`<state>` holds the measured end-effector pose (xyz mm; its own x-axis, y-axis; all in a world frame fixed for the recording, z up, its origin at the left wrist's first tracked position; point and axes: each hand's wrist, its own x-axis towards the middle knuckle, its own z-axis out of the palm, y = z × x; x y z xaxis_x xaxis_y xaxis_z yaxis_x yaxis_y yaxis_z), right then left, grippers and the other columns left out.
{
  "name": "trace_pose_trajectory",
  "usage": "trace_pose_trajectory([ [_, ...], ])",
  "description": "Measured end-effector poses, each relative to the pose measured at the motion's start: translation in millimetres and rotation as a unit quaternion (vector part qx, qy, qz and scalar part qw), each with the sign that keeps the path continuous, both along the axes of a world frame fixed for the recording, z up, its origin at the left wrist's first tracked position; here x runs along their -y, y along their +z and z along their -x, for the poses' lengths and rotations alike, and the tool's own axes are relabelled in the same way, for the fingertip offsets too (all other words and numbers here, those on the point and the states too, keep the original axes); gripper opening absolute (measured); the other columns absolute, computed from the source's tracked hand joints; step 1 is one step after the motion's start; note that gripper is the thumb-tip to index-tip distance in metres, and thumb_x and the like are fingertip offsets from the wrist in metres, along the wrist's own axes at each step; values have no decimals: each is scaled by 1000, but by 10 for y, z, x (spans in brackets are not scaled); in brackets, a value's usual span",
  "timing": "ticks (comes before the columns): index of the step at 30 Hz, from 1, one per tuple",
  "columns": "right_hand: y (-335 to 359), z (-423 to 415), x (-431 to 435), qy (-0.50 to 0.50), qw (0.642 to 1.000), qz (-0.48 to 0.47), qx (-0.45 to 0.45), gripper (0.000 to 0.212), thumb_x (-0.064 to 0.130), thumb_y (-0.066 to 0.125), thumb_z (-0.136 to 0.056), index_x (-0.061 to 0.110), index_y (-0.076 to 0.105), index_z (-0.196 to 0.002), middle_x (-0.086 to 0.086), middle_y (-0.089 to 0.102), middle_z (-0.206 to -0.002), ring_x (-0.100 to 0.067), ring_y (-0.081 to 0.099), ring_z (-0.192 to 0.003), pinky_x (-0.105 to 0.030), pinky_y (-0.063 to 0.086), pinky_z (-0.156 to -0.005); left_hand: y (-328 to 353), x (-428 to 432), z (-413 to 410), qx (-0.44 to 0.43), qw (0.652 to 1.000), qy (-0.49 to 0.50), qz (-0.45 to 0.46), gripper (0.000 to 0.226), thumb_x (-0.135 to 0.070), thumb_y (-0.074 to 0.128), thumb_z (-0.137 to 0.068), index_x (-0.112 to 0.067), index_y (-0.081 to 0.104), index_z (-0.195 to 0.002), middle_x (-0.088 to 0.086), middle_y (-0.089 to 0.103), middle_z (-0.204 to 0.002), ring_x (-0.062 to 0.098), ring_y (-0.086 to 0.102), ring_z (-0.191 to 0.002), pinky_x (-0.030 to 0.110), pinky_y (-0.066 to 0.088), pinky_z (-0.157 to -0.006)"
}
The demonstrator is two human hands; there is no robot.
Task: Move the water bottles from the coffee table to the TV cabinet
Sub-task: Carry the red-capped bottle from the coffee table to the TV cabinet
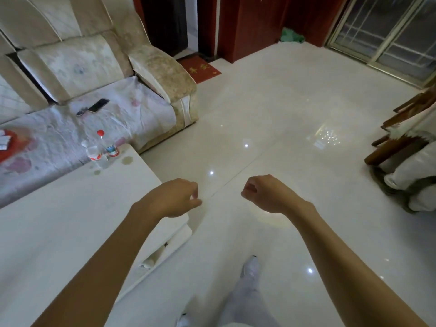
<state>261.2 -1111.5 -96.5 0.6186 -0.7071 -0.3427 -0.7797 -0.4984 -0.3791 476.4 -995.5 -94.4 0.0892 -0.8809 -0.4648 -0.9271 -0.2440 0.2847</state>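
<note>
Two clear water bottles stand at the far corner of the white coffee table (70,220): one with a red cap and a green label (109,145), and a shorter one with a white cap and a red label (92,151) just left of it. My left hand (174,197) hovers over the table's right edge, fingers curled, holding nothing. My right hand (262,193) hangs over the floor, loosely fisted and empty. Both hands are well short of the bottles. The TV cabinet is not in view.
A beige sofa (99,67) with a phone (98,105) on its seat stands behind the table. Glossy white floor tiles (283,114) spread to the right. Wooden chairs with white covers (405,149) stand at the right edge. A red doormat (203,68) lies by the doorway.
</note>
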Motion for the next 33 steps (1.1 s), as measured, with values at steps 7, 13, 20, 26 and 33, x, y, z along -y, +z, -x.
trace_pose_trajectory([
  [7, -119, -171, 1242, 70, 997, -18, 22, 29, 31, 53, -94, 5, 65, -92, -11, 68, -91, -28, 62, -83, -37, 50, -71, -19, 857, -5, 10, 993, 121, 6, 31, -41, 47, -97, -17, 60, -112, 4, 62, -114, 21, 57, -101, 34, 47, -86],
  [13, -137, -252, 2276, 138, 990, -11, -10, 26, 37, 53, -94, 15, 63, -104, -6, 65, -108, -24, 60, -98, -31, 46, -77, 94, 1689, 263, -19, 988, 155, -13, 31, -41, 47, -97, -18, 60, -113, 2, 62, -113, 19, 56, -100, 35, 48, -88],
  [20, -331, -723, 2961, 179, 982, -64, 1, 22, 37, 55, -93, 18, 64, -100, -4, 69, -103, -18, 59, -87, -26, 43, -71, 57, 2215, -34, -21, 978, 203, -37, 28, -42, 48, -96, -21, 59, -111, 0, 62, -111, 16, 56, -95, 29, 45, -81],
  [26, -470, -1306, 3557, 210, 974, -76, -27, 32, 38, 55, -92, 14, 66, -109, -6, 69, -109, -21, 61, -101, -30, 47, -81, -206, 2812, -626, -28, 977, 209, -40, 28, -45, 49, -95, -22, 58, -108, 0, 61, -110, 16, 56, -96, 32, 47, -85],
  [33, -427, -2202, 4414, 200, 975, -59, -77, 29, 41, 55, -92, 17, 65, -104, -5, 67, -107, -21, 61, -98, -33, 49, -83, -357, 3805, -1446, -78, 974, 212, 3, 32, -47, 47, -95, -22, 58, -113, 0, 62, -111, 18, 56, -98, 34, 46, -85],
])
